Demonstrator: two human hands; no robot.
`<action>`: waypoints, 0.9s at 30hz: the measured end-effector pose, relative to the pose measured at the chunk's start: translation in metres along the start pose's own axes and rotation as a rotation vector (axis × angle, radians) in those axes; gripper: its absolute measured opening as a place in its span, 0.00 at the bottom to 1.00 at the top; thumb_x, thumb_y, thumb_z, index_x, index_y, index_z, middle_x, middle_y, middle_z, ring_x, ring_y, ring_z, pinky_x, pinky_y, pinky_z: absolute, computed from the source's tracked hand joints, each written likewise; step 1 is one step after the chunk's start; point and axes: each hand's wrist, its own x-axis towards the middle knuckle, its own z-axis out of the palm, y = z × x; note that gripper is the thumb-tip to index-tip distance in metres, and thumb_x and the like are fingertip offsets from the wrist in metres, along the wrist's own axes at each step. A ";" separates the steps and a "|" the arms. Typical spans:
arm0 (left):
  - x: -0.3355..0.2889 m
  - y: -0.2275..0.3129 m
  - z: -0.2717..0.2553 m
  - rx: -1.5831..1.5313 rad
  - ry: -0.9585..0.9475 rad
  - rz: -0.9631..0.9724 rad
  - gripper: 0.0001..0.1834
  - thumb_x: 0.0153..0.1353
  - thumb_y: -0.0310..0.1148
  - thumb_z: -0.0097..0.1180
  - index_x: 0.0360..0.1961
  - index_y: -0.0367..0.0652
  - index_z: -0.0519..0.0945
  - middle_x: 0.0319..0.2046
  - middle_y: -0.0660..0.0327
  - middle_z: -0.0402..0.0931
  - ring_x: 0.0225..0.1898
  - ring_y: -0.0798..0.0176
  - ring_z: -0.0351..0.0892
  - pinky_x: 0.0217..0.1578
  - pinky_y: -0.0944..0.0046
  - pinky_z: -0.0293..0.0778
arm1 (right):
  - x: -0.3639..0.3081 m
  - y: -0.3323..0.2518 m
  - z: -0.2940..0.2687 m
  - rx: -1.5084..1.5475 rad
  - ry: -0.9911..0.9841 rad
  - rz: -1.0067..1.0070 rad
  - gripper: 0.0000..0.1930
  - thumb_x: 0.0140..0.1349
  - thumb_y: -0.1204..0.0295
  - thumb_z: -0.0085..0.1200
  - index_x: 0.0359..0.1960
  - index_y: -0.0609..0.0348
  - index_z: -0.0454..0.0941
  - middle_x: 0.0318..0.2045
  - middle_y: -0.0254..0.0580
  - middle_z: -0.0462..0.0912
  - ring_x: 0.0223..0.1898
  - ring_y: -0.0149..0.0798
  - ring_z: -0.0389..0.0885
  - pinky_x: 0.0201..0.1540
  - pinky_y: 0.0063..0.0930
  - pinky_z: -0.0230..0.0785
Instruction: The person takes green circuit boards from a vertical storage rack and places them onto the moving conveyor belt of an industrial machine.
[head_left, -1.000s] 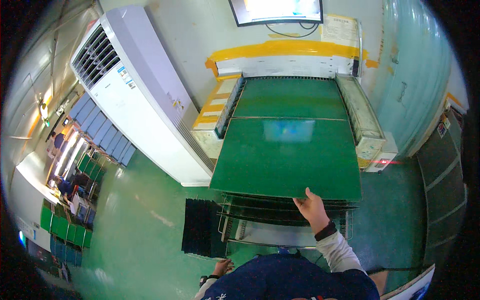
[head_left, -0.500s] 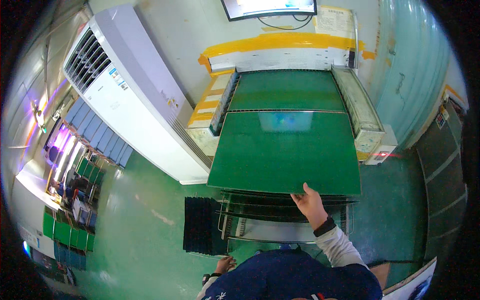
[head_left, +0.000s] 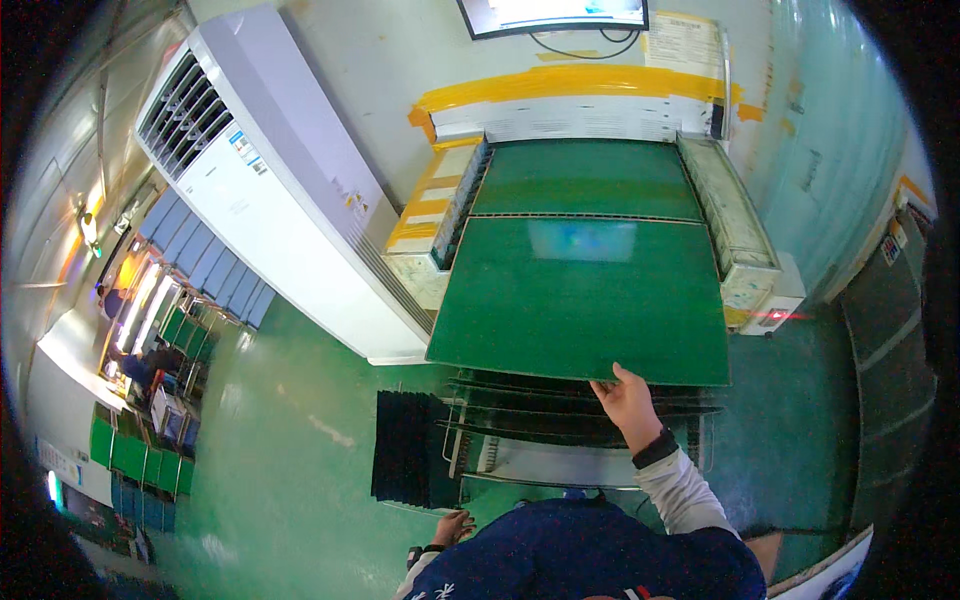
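Note:
A large green panel point(head_left: 590, 300) lies flat, its far part between the two side rails of a conveyor and its near part overhanging toward me. My right hand point(head_left: 628, 405) pinches its near edge, right of the middle, with the thumb on top and the fingers partly hidden below. Beyond it, a second green panel point(head_left: 590, 180) lies farther in, with a thin seam between the two. Low at my left side, my left hand point(head_left: 455, 527) has its fingers curled, close to the bottom of a black ribbed stack point(head_left: 410, 450); whether it holds anything is hidden.
Under the near panel stands a wire rack point(head_left: 560, 462) with several dark panels. A white air conditioner point(head_left: 300, 220) stands left of the conveyor. The right rail point(head_left: 730, 215) ends by a box with a red light point(head_left: 776, 315). A screen point(head_left: 555, 15) hangs above.
The near panel has slid slightly away from me toward the far one, my right hand still on its edge. My view has shifted a little; my left hand stays low.

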 end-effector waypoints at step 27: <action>-0.002 0.012 0.009 -0.034 0.003 -0.060 0.19 0.61 0.36 0.51 0.52 0.38 0.68 0.35 0.57 0.77 0.31 0.57 0.81 0.26 0.65 0.75 | 0.030 -0.021 0.014 -0.071 0.083 0.027 0.10 0.58 0.68 0.53 0.38 0.58 0.69 0.36 0.43 0.73 0.38 0.43 0.72 0.42 0.37 0.71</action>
